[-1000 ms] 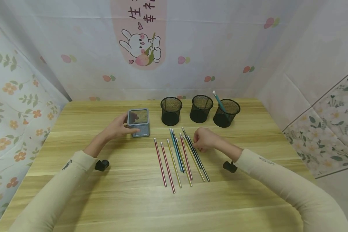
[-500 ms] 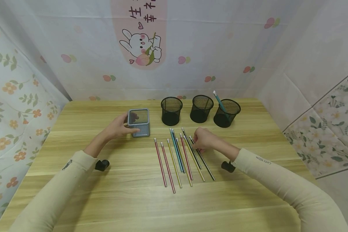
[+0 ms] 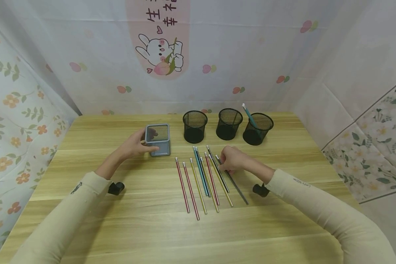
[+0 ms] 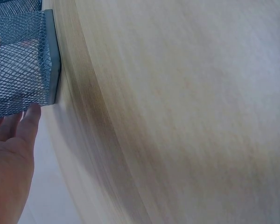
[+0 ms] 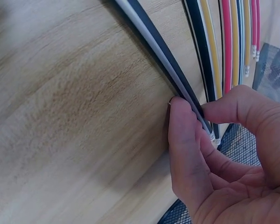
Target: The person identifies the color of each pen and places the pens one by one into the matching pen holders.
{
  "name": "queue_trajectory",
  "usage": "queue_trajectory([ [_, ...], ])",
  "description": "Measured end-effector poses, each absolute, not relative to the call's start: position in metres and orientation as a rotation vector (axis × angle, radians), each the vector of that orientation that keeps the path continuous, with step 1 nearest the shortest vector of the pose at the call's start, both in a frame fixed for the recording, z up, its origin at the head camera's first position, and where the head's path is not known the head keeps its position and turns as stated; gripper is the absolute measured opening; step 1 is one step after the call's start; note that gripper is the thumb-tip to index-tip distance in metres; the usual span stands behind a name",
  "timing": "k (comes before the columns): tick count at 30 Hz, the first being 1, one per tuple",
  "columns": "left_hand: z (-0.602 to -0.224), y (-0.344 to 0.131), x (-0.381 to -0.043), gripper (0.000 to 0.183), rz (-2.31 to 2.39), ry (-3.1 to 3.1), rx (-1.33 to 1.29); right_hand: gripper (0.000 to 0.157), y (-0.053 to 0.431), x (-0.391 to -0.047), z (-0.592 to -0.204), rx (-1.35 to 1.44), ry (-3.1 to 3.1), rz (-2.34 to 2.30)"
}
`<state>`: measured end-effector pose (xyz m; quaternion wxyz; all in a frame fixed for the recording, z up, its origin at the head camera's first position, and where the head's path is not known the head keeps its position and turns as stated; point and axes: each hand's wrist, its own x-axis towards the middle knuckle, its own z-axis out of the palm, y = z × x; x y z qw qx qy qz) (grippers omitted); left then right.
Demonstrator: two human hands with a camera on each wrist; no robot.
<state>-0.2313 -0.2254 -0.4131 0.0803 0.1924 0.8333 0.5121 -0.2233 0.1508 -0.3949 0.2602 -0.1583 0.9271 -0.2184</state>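
My right hand (image 3: 232,158) pinches a black pencil (image 3: 237,189) near its eraser end, between thumb and forefinger. In the right wrist view the black pencil (image 5: 161,49) slants up and away from the fingertips, close to the wood. My left hand (image 3: 136,144) holds a square grey mesh pen holder (image 3: 160,147), thumb on the front and fingers at the far side. The left wrist view shows the mesh holder (image 4: 21,65) with fingertips against its wall. Left of the pinched pencil lie another black pencil (image 3: 225,181) and several red, yellow and blue pencils (image 3: 201,170).
Three round black mesh cups stand along the back: a left cup (image 3: 194,134), a middle cup (image 3: 226,131) and a right cup (image 3: 255,135). A teal pencil (image 3: 248,113) leans in the right one. Patterned curtains (image 3: 99,55) enclose the wooden table (image 3: 145,227).
The pinched black pencil's lower end has swung to the right, away from the other black pencil. My right hand has barely shifted. The left hand and the pen holder have stayed put.
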Motion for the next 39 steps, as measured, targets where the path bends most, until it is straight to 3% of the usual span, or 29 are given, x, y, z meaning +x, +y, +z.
queue_trajectory([
  [17, -0.416, -0.227, -0.231, 0.067, 1.507, 2.509, 0.567, 0.016, 0.164, -0.223, -0.39, -0.494, 2.517, -0.636],
  [39, -0.417, -0.227, -0.232, 0.066, 1.511, 2.509, 0.591, 0.01, 0.179, -0.231, -0.371, -0.812, 2.676, -0.695],
])
